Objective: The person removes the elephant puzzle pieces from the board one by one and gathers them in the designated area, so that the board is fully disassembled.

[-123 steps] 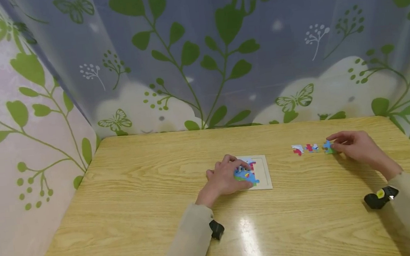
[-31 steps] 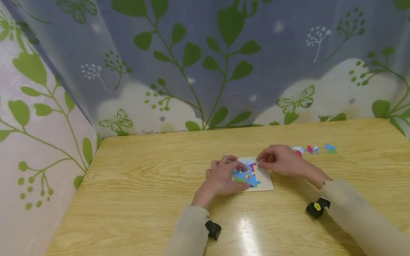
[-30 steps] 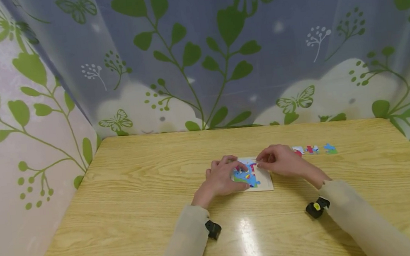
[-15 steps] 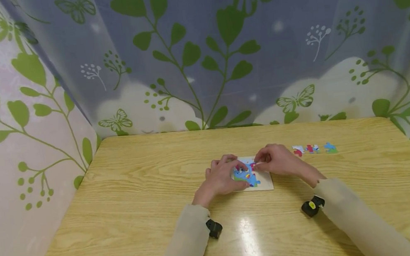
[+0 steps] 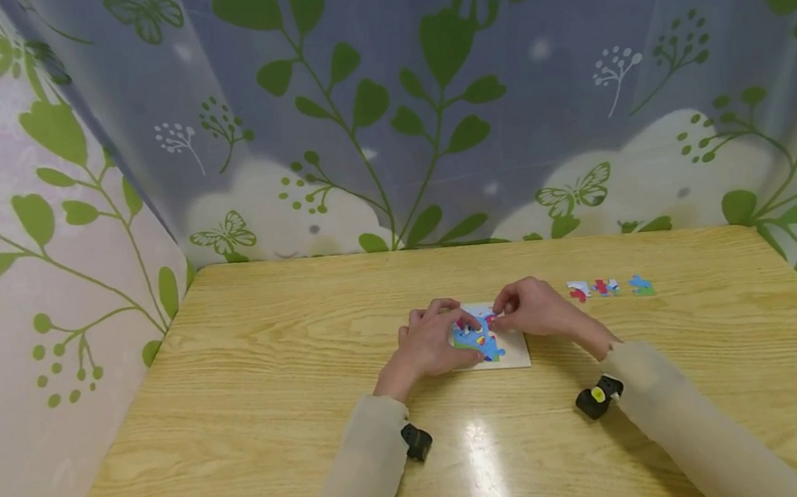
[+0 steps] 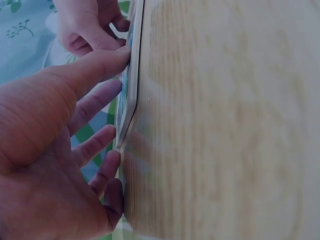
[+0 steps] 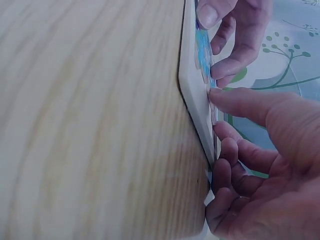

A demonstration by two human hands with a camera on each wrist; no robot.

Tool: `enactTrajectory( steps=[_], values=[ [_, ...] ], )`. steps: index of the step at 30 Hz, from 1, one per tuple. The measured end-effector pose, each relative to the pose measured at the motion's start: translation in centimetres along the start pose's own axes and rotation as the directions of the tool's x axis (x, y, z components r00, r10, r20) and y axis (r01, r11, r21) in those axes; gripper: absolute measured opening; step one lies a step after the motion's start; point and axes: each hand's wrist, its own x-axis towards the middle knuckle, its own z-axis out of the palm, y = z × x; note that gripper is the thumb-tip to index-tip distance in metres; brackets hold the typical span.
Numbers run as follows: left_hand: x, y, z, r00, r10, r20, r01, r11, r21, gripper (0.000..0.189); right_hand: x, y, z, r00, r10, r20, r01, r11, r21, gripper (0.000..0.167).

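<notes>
A small jigsaw puzzle board (image 5: 514, 350) with a pale frame lies flat on the table, its left part filled with blue and colourful pieces. My left hand (image 5: 426, 344) rests over its left side, thumb and index finger touching the picture and the other fingers spread at the edge. My right hand (image 5: 538, 308) is at the upper right of the picture, pinching a small puzzle piece (image 7: 210, 106) between thumb and index finger. That piece is mostly hidden by the fingertips. In the left wrist view, the left thumb (image 6: 107, 61) presses on the board near its front edge.
Three loose puzzle pieces lie in a row to the right: a white and red one (image 5: 579, 290), a red and blue one (image 5: 606, 287) and a blue and green one (image 5: 640, 284). The wooden table (image 5: 271, 351) ends at a patterned curtain (image 5: 327, 126) behind.
My right hand has come left from the row of loose pieces to the board, then shifted slightly further left over the picture. My left hand has stayed on the board.
</notes>
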Motion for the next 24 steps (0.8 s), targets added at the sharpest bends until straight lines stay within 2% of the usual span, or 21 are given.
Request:
enactTrajectory(
  steps=[5,11,24],
  values=[
    [0.01,0.04,-0.01,1.0,-0.01,-0.001,0.01,1.0,0.005,0.036,0.03,-0.19,0.05,0.999,0.043,0.002,-0.043,0.999,0.032,0.019],
    [-0.11,0.16,-0.15,1.0,-0.009,-0.004,0.009,1.0,-0.007,0.035,0.18,0.05,0.07,0.999,0.047,0.003,-0.047,0.997,0.053,0.02],
    [-0.04,-0.07,0.15,1.0,-0.008,-0.005,0.008,1.0,-0.008,0.035,0.32,0.12,0.16,0.998,-0.035,-0.044,0.036,0.999,0.029,0.023]
  ],
)
